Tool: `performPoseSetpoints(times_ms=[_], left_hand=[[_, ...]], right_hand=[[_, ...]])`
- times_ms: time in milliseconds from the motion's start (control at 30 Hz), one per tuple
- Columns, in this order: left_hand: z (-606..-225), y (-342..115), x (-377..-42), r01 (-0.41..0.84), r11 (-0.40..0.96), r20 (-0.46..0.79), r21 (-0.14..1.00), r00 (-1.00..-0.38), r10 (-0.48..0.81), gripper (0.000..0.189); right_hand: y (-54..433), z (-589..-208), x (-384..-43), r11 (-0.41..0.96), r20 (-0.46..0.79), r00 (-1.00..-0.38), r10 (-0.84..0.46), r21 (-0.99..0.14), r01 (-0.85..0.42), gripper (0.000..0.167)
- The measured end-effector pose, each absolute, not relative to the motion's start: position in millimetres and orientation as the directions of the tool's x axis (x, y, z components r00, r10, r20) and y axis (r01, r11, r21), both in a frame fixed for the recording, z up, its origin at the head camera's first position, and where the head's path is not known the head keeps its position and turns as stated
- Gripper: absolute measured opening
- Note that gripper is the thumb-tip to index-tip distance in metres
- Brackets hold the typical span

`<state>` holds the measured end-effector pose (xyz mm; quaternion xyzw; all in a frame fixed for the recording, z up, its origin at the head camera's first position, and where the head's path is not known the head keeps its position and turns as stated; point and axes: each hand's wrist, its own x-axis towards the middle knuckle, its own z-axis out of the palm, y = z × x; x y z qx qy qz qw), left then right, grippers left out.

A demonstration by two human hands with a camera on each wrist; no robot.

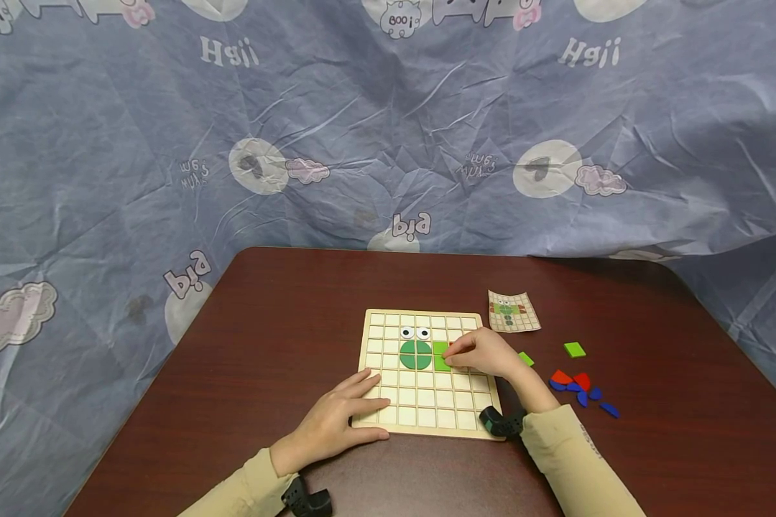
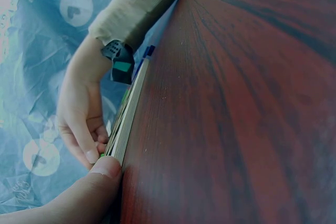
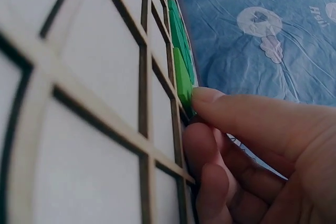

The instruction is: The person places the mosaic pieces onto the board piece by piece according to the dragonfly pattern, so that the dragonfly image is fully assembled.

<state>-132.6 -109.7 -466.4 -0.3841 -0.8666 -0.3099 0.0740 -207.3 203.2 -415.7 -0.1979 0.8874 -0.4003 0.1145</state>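
Note:
A wooden grid board [image 1: 427, 416] lies on the table with white squares between raised lines. On it sit two googly-eye pieces [image 1: 415, 333], dark green rounded pieces [image 1: 416, 355] forming a circle, and light green square tiles [image 1: 441, 362] beside them. My right hand [image 1: 485, 352] pinches at the right edge of the light green tiles; a sliver of red piece [image 1: 450, 345] shows at the fingertips, mostly hidden. In the right wrist view the thumb touches a light green tile [image 3: 182, 80]. My left hand [image 1: 336, 416] rests on the board's lower left corner, fingers spread.
A small pattern card [image 1: 514, 313] lies behind the board on the right. Loose pieces lie right of the board: a green square [image 1: 575, 350], another green one [image 1: 526, 358] partly behind my right hand, red pieces [image 1: 582, 380] and several blue pieces [image 1: 609, 409]. A printed blue cloth [image 1: 375, 129] hangs behind the table.

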Motion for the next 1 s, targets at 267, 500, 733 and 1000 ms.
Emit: performPoseSetpoints(times_ms=[267,500,733,1000], left_hand=[[-467.4,-109.2,-132.9,0.716,0.513,0.371,0.474,-0.691,0.621,0.047],[-467.1,-109.5,-132.7,0.712,0.513,0.366,0.481,-0.694,0.62,0.048],[-466.4,-109.9,-132.3,0.712,0.511,0.367,0.482,-0.693,0.62,0.048],[-466.9,-109.9,-132.8,0.719,0.505,0.375,0.478,-0.686,0.623,0.048]], right_hand=[[220.3,-408.9,-211.2,0.59,-0.019,-0.904,-0.427,-0.763,-0.263,0.015],[246.7,-397.7,-211.4,0.578,-0.029,-0.922,-0.386,-0.787,-0.217,0.026],[271.5,-390.7,-209.0,0.587,-0.091,-0.935,-0.343,-0.797,-0.138,0.035],[285.9,-391.4,-204.2,0.589,-0.136,-0.924,-0.356,-0.801,-0.109,0.036]])
